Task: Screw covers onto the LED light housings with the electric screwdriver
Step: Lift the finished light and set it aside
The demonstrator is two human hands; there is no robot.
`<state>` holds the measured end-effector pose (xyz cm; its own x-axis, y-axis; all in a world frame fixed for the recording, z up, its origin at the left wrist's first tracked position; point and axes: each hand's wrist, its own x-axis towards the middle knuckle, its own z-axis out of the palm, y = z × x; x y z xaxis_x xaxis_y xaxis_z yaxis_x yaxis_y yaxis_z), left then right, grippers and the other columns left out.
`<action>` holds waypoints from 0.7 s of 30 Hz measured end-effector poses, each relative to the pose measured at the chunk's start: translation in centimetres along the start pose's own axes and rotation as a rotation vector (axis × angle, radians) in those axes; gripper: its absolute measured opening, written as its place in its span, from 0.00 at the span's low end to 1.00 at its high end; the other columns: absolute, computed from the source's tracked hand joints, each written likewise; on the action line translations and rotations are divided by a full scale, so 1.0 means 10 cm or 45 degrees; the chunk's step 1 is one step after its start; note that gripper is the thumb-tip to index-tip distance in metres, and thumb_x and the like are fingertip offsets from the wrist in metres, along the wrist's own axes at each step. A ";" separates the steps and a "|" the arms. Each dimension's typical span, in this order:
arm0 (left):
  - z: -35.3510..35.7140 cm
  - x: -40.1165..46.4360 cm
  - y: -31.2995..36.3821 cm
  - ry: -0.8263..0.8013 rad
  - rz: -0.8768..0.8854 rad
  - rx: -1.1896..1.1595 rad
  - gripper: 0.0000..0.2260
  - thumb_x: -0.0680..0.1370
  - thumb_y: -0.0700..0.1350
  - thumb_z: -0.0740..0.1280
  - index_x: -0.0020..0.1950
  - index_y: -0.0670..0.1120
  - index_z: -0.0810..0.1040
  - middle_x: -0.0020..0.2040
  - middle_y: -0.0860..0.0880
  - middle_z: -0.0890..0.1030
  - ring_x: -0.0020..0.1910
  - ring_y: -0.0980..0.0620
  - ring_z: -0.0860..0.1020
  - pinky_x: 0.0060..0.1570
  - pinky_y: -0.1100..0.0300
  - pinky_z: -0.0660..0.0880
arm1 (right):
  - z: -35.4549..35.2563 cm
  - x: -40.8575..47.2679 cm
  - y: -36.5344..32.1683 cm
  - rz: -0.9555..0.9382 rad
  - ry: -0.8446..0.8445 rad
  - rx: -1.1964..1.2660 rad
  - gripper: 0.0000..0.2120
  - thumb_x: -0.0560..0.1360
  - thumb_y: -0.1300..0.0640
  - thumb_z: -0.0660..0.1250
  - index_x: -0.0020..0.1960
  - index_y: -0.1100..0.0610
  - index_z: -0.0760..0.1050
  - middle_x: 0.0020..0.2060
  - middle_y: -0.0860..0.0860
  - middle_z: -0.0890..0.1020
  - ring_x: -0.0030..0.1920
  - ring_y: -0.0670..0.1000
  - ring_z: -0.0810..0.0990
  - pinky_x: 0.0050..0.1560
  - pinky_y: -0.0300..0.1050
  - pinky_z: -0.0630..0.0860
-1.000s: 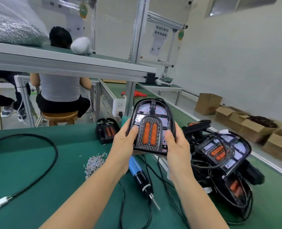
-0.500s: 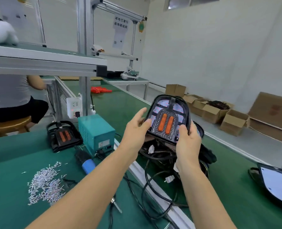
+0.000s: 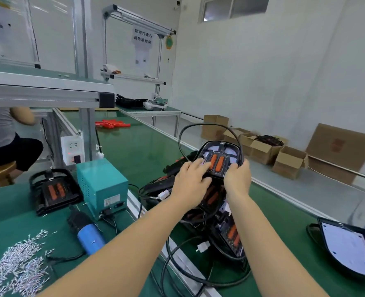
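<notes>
A black LED light housing (image 3: 221, 156) with two orange strips sits tilted on top of a pile of similar housings (image 3: 224, 224) and black cables on the conveyor. My right hand (image 3: 238, 177) grips its lower right edge. My left hand (image 3: 191, 182) lies over its lower left face with straight fingers. A cable loops up behind the housing. The blue electric screwdriver (image 3: 88, 236) lies on the green bench at the left, untouched. Several loose screws (image 3: 16, 266) are heaped near the bench's front left.
A teal power box (image 3: 101, 187) stands by the bench edge, with another housing (image 3: 53, 191) to its left. A flat cover (image 3: 348, 247) lies at the right on the conveyor. Cardboard boxes (image 3: 288, 161) line the floor. A seated person (image 3: 4, 142) is at far left.
Both hands carried the housing rightward and down onto the pile. My left hand went from holding its edge to lying flat over it. The camera turned right.
</notes>
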<state>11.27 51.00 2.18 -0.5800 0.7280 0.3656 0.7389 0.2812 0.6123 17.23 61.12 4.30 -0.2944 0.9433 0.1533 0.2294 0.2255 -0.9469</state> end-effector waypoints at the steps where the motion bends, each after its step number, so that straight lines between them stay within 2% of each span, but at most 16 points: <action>1: 0.03 0.00 -0.03 -0.003 0.014 0.142 0.22 0.82 0.46 0.58 0.76 0.53 0.59 0.77 0.53 0.57 0.76 0.49 0.51 0.73 0.49 0.52 | 0.00 0.03 0.00 0.019 -0.020 -0.064 0.23 0.84 0.57 0.51 0.79 0.58 0.55 0.75 0.57 0.65 0.70 0.59 0.68 0.62 0.52 0.69; 4: 0.06 0.00 -0.11 0.080 0.023 0.355 0.22 0.82 0.47 0.56 0.76 0.54 0.57 0.77 0.53 0.58 0.75 0.48 0.52 0.73 0.49 0.52 | -0.03 0.07 -0.01 -0.068 -0.073 -0.366 0.29 0.82 0.58 0.55 0.80 0.58 0.47 0.79 0.55 0.56 0.76 0.59 0.57 0.72 0.56 0.60; 6: 0.05 0.02 -0.13 0.128 0.036 0.429 0.21 0.83 0.47 0.55 0.76 0.54 0.57 0.76 0.53 0.59 0.75 0.48 0.54 0.72 0.49 0.52 | -0.07 0.07 -0.02 -0.251 -0.045 -0.588 0.31 0.81 0.59 0.58 0.80 0.58 0.48 0.79 0.55 0.53 0.77 0.59 0.55 0.73 0.55 0.57; 9: 0.01 0.08 -0.14 0.089 0.071 0.429 0.21 0.83 0.46 0.54 0.76 0.54 0.58 0.76 0.52 0.61 0.74 0.47 0.55 0.71 0.49 0.53 | -0.07 0.08 -0.06 -0.525 -0.129 -0.922 0.22 0.82 0.59 0.55 0.76 0.57 0.63 0.77 0.53 0.59 0.75 0.57 0.59 0.73 0.53 0.60; 11: -0.03 0.12 -0.15 0.033 0.069 0.400 0.21 0.83 0.46 0.54 0.76 0.54 0.58 0.76 0.52 0.61 0.74 0.47 0.55 0.72 0.49 0.55 | -0.06 0.10 -0.11 -0.531 -0.239 -1.021 0.20 0.82 0.57 0.52 0.72 0.55 0.70 0.75 0.52 0.66 0.73 0.56 0.64 0.70 0.54 0.64; 14: -0.07 0.11 -0.14 0.018 0.068 0.399 0.21 0.83 0.47 0.54 0.76 0.54 0.58 0.76 0.53 0.60 0.75 0.48 0.55 0.71 0.49 0.53 | -0.07 0.12 -0.12 -0.514 -0.299 -1.019 0.19 0.82 0.53 0.51 0.68 0.55 0.73 0.72 0.53 0.70 0.69 0.57 0.69 0.67 0.55 0.67; 18: -0.05 0.07 -0.15 0.014 0.099 0.449 0.22 0.82 0.47 0.56 0.76 0.53 0.57 0.77 0.53 0.59 0.75 0.49 0.53 0.72 0.48 0.51 | -0.05 0.11 -0.10 -0.544 -0.310 -1.089 0.20 0.82 0.47 0.51 0.67 0.51 0.75 0.71 0.51 0.72 0.69 0.57 0.68 0.70 0.58 0.62; 21: -0.08 0.07 -0.15 -0.046 0.079 0.451 0.24 0.81 0.47 0.57 0.77 0.53 0.56 0.77 0.53 0.57 0.76 0.49 0.51 0.73 0.46 0.49 | -0.03 0.09 -0.10 -0.562 -0.323 -1.161 0.20 0.82 0.45 0.50 0.64 0.51 0.76 0.64 0.53 0.77 0.67 0.57 0.70 0.70 0.60 0.60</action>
<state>9.48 50.61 2.09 -0.5222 0.7706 0.3654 0.8492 0.4301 0.3065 16.96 61.82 5.50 -0.6844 0.6772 0.2702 0.6363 0.7357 -0.2322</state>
